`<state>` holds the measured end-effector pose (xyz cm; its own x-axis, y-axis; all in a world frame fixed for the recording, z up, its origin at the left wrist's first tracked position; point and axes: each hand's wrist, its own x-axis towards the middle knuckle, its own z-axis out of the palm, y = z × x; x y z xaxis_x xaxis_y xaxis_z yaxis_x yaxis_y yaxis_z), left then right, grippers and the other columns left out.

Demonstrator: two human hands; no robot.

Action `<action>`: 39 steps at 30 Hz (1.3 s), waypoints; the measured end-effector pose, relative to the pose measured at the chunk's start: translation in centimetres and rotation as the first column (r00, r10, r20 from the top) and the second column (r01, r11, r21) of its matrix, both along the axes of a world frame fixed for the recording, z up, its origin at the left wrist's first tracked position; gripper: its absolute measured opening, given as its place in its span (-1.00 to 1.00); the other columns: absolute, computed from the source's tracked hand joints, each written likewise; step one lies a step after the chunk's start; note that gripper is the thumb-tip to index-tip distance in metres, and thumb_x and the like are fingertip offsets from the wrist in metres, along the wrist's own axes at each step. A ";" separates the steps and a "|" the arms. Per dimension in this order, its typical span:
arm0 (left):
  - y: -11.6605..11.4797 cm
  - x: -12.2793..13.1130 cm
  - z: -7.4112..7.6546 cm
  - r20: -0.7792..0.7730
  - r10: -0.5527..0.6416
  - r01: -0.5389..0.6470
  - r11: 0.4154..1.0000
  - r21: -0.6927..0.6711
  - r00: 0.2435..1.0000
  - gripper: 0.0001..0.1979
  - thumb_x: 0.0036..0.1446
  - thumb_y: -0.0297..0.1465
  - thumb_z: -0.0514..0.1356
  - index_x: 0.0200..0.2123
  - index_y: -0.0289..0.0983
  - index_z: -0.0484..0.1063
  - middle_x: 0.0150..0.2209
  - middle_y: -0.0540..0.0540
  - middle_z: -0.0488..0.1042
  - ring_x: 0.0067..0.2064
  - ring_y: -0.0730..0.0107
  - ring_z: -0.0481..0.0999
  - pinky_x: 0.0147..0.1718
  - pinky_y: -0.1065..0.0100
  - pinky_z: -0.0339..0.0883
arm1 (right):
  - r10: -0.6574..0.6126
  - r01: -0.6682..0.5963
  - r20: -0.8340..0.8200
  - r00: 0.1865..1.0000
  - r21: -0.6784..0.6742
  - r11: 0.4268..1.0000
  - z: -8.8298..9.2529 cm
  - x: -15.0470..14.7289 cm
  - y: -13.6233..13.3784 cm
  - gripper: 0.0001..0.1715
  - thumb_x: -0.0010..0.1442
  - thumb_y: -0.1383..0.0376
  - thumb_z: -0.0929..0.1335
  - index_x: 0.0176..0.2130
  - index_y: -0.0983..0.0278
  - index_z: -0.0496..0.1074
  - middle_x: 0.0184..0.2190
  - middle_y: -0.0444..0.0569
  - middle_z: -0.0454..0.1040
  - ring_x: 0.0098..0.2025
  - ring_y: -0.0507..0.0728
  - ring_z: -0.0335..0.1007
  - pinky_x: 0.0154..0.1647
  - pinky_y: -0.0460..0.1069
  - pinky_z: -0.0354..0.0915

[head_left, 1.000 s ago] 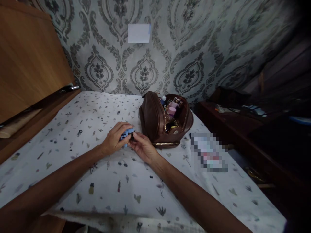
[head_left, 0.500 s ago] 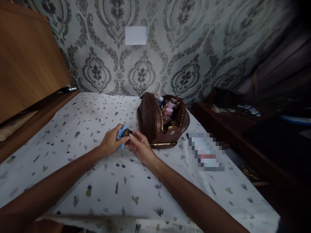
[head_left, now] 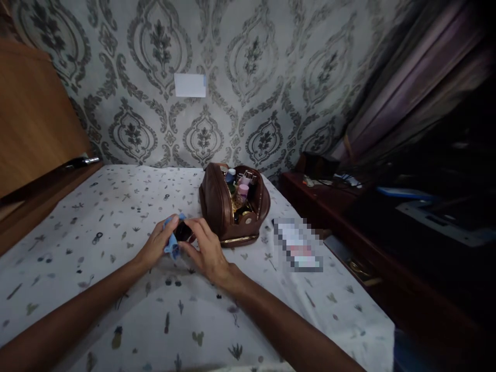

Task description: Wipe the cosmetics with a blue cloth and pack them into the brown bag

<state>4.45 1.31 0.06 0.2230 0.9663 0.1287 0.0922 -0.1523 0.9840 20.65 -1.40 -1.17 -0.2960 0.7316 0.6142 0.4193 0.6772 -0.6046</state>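
My left hand is closed around a crumpled light-blue cloth. Between my two hands is a small dark, shiny container, its exact kind not clear. The fingers of my right hand curl around its right side, while the cloth presses against its left. Just beyond my right hand stands a brown zippered toiletry bag, unzipped at the top. Inside it are several small bottles and jars, among them a pink-lidded jar.
A white cloth with small plant prints covers the table. To the right of the bag lies a blurred-out flat object. A wooden cabinet borders the left side, and a dark red desk with clutter stands at the right.
The view has turned to the right, so everything sits further left. My right-hand fingers have shifted from pinching the container's black end to curling over its side, and its dark surface now faces up.
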 end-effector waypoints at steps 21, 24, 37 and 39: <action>-2.8 7.6 6.8 -0.223 -0.187 0.241 0.938 0.248 0.957 -0.55 0.34 -0.08 -0.02 -0.52 -0.23 0.20 -0.54 0.06 0.24 -0.47 0.46 0.26 -0.43 0.43 0.23 | -0.210 0.153 0.125 0.970 0.356 0.922 5.5 9.1 -6.2 -0.48 0.34 0.29 0.35 0.24 0.25 0.23 0.02 0.14 0.43 0.06 0.19 0.45 0.06 0.08 0.48; -2.7 8.4 6.7 -0.288 -0.216 0.299 0.911 0.283 0.933 -0.61 0.39 -0.14 -0.06 -0.17 -0.25 0.44 -0.36 -0.03 0.48 -0.29 0.39 0.47 -0.25 0.41 0.35 | -0.194 0.153 0.098 0.976 0.326 0.933 5.7 10.1 -6.5 -0.50 0.32 0.32 0.35 0.22 0.25 0.25 0.00 0.13 0.43 0.03 0.17 0.46 0.02 0.06 0.49; -1.5 10.2 5.6 -0.928 0.164 0.501 0.803 0.322 0.335 -0.43 0.39 -0.30 -0.09 0.39 -0.39 0.12 -0.52 -0.08 0.56 -0.51 0.23 0.55 -0.47 0.32 0.35 | -0.231 0.232 -0.023 0.973 0.157 0.960 6.1 14.2 -5.6 -0.53 0.30 0.28 0.40 0.18 0.19 0.37 -0.11 0.04 0.50 -0.17 0.12 0.47 -0.19 0.03 0.48; -1.5 10.4 5.2 -0.930 0.195 0.516 0.786 0.339 0.313 -0.42 0.39 -0.30 -0.07 0.40 -0.40 0.09 -0.51 -0.10 0.57 -0.51 0.23 0.56 -0.47 0.32 0.36 | -0.286 0.294 -0.079 0.955 0.113 0.949 7.0 14.7 -4.8 -0.57 0.30 0.24 0.40 0.15 0.19 0.40 -0.15 0.02 0.51 -0.19 0.12 0.47 -0.21 0.03 0.46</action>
<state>14.87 -0.15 5.27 0.6713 0.7281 0.1388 0.7346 -0.6784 0.0056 35.35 -6.18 5.81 -0.0414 0.6983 0.7146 0.5738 0.6021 -0.5552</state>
